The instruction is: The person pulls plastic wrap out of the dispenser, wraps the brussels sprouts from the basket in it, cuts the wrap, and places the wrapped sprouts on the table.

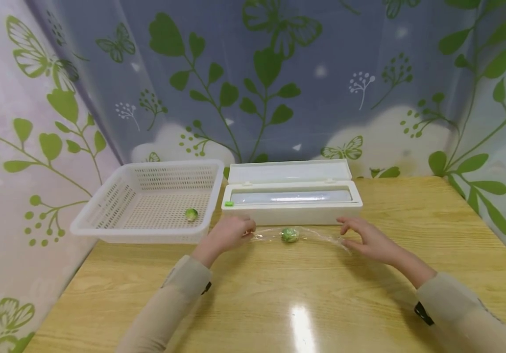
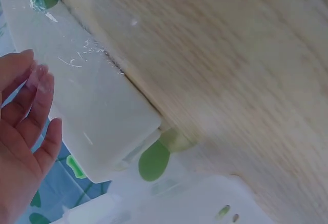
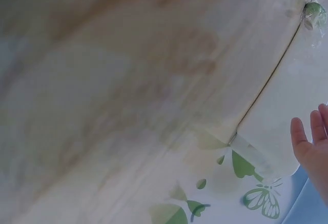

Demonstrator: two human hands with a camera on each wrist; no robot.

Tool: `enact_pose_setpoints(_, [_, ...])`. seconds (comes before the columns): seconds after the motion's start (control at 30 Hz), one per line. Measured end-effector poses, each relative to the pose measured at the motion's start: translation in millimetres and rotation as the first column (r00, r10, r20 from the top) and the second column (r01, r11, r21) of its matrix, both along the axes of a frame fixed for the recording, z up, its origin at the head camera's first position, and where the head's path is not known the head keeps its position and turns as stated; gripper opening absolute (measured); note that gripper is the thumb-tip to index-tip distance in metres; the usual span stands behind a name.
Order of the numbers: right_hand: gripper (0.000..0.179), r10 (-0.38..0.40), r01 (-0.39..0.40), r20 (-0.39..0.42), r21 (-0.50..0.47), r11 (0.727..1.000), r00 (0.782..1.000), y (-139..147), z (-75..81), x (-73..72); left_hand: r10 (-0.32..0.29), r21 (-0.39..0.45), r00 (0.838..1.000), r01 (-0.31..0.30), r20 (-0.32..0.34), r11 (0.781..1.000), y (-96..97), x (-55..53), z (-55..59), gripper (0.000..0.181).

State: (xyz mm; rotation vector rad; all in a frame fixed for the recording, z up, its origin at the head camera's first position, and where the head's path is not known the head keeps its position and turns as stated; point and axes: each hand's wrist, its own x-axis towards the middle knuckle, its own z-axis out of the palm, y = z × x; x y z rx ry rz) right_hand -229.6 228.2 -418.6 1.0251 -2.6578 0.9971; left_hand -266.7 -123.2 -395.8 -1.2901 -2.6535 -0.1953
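A Brussels sprout [image 1: 290,235] lies in the middle of a strip of clear cling film [image 1: 270,234], in front of the white film dispenser box [image 1: 292,215]. My left hand [image 1: 231,232] pinches the left end of the film; in the left wrist view a shiny bit of film shows at the fingertips [image 2: 43,75]. At the film's right end is my right hand [image 1: 369,239], its thumb and forefinger spread apart with the film's edge close by. The right wrist view shows its fingers [image 3: 300,130] fairly straight, beside the box.
The dispenser's lid [image 1: 290,171] is raised, with a roll of film [image 1: 297,197] inside. To its left stands a white plastic basket [image 1: 147,234] holding another Brussels sprout [image 1: 191,214]. Behind the wooden table [image 1: 253,304] hangs a leaf-patterned curtain [image 1: 314,98].
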Motion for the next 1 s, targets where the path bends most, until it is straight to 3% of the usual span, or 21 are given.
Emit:
enact_pose_setpoints(0.1, [0.013,-0.001,0.0,0.046,0.024,1.0,0.999,3,-2.3,-3.0,0.01,0.0,0.993,-0.01,0.119,1.0,-1.0,0.7,-0.8,0.009])
enact_pose_setpoints(0.2, [0.013,-0.001,-0.005,0.09,0.062,0.998,0.996,8,-5.2,-6.7,0.037,-0.02,0.97,-0.033,0.239,0.999,-1.7,0.9,-2.5,0.011])
enact_pose_setpoints(0.37, [0.013,0.003,-0.016,0.097,0.141,0.99,0.995,13,-9.5,-13.8,0.057,-0.075,0.942,-0.034,0.331,0.997,-2.0,1.1,-7.8,0.015])
enact_pose_setpoints(0.47, [0.013,0.005,-0.02,0.083,0.188,0.982,0.997,14,-11.6,-18.7,0.072,-0.133,0.941,-0.029,0.331,0.991,-1.7,1.5,-12.2,0.02])
enact_pose_setpoints(0.6, [0.014,-0.008,-0.013,0.095,0.218,0.976,0.995,14,-10.3,-24.6,0.095,-0.195,0.959,-0.043,0.266,0.98,-1.2,1.0,-15.3,0.012])
enact_pose_setpoints(0.73, [0.019,-0.021,-0.001,0.09,0.245,0.97,0.996,12,-8.3,-29.7,0.088,-0.189,0.973,-0.047,0.215,0.981,-2.0,-1.6,-17.3,0.018])
enact_pose_setpoints(0.8, [0.023,-0.021,-0.001,0.085,0.253,0.968,0.996,12,-8.6,-32.0,0.09,-0.161,0.969,-0.053,0.229,0.986,-2.8,-2.8,-17.7,0.019])
enact_pose_setpoints(0.9, [0.033,-0.023,-0.002,0.091,0.268,0.963,0.996,11,-9.9,-34.5,0.134,-0.116,0.945,-0.104,0.299,0.988,-4.1,-3.7,-17.7,0.017])
enact_pose_setpoints(1.0, [0.039,-0.045,0.006,0.139,0.266,0.964,0.989,10,-9.8,-36.3,0.22,-0.098,0.902,-0.197,0.373,0.975,-4.5,-5.4,-17.1,0.011])
